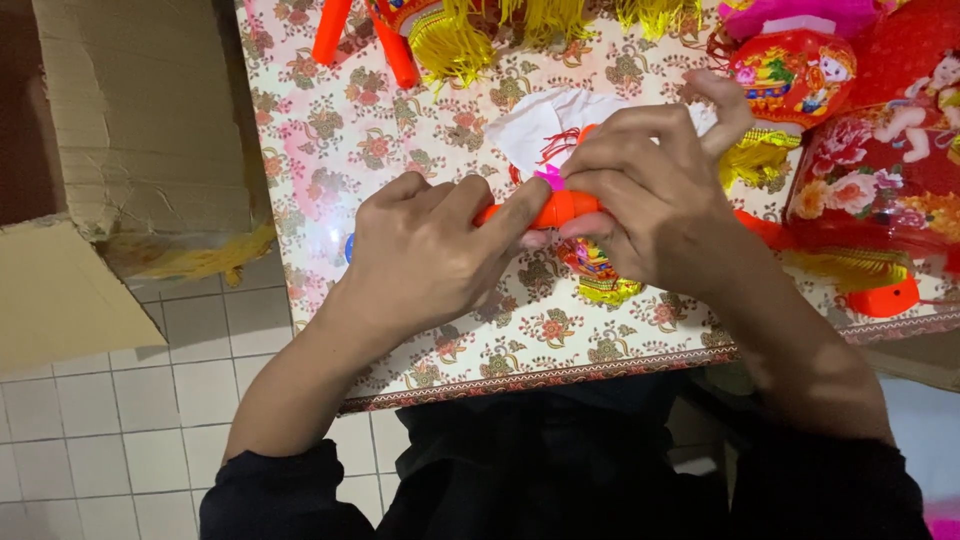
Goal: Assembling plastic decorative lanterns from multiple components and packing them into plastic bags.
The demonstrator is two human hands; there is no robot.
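Two hands: both on one orange plastic handle (556,208), over the middle of the table (330,150), nearer its front edge.
Left hand (425,255): fingers curled, thumb and forefinger pinched on the handle's left end.
Right hand (655,190): closed around the handle's right part, forefinger lifted clear.
Step in hand: judged as fitting or twisting the handle at its joint, with a pink piece (548,178) showing just above it.
Next move: likely calls for a steady counter-grip from the left while the right turns or presses; joint mostly hidden by fingers.
Handle look: smooth, glossy, bright orange, tube-shaped, lying level left to right.
Beneath: small yellow-fringed lantern (598,275) hanging or lying under the handle; cannot tell which.
Right edge: red flowered lanterns (870,175), piled.
Back edge: yellow tassels (455,40), orange sticks (330,30).
Left of the table: cardboard box (130,110).
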